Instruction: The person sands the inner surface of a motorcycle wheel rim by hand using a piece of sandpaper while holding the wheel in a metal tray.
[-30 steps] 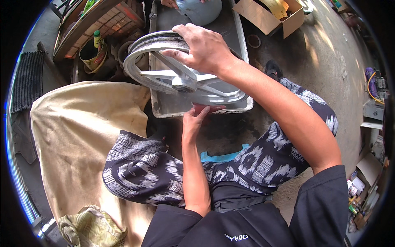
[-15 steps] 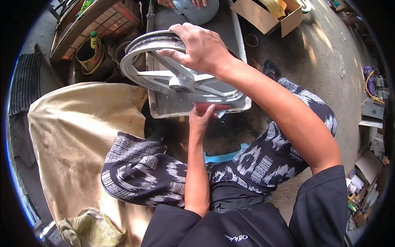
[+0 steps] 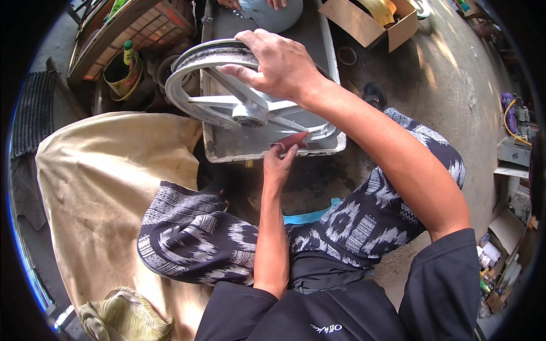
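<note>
Concrete floor (image 3: 409,79) spreads around the seated person, with a cardboard box (image 3: 350,25) at the far right of a shallow tray (image 3: 223,143) and a tan cloth (image 3: 119,187) draped on the left. Over the tray, tilted, is a pale metal wheel (image 3: 250,112). The right hand (image 3: 281,62) grips its upper rim, fingers over the top and thumb on the near side. The left hand (image 3: 277,163) pinches a folded red sheet (image 3: 292,141) between thumb and fingers.

Half a second ago the sheet lay flatter and lower, a pale corner turned out over the tray's near edge; now its pointed end tips up across the wheel's lower rim. That appears to bring the sheet to the metal while the right hand steadies the wheel, though whether it presses there cannot be told. Beyond, another person's hands (image 3: 277,3) touch a grey rounded thing (image 3: 276,18).
</note>
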Motion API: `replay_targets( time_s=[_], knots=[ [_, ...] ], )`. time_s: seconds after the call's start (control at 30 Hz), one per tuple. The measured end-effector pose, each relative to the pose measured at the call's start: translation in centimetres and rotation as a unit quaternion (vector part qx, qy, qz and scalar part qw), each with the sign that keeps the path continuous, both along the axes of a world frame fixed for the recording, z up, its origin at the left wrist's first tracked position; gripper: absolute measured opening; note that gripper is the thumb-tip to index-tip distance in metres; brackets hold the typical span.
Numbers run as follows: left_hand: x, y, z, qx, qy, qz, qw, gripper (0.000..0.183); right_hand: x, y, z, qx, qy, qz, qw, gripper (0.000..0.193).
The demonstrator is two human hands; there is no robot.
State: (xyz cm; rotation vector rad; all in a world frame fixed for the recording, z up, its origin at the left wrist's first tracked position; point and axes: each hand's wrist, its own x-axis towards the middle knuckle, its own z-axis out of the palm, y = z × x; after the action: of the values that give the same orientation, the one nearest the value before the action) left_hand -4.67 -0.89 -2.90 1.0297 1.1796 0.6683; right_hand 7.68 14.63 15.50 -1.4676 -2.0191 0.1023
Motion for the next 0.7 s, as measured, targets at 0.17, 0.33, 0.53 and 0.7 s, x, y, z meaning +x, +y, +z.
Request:
replay_targets(
  time_s=[0.17,0.33,0.53,0.7],
  knots=[
    [0.3,-0.3,-0.2,0.193,0.146,0.068,0.968,0.020,0.0,0.1,0.0,-0.003,0.001,0.001,1.000,0.068],
    [0.9,-0.4,0.1,0.256,0.061,0.100,0.959,0.023,0.0,0.2,0.4,-0.011,-0.002,-0.001,1.000,0.069],
    [2.6,-1.4,0.6,0.199,0.040,0.104,0.974,0.015,0.3,0.3,0.3,-0.017,-0.006,-0.007,1.000,0.071],
    [4.5,-1.3,-1.2,0.238,0.039,0.062,0.969,0.016,0.5,0.4,0.2,-0.016,-0.010,-0.011,1.000,0.071]
  ],
)
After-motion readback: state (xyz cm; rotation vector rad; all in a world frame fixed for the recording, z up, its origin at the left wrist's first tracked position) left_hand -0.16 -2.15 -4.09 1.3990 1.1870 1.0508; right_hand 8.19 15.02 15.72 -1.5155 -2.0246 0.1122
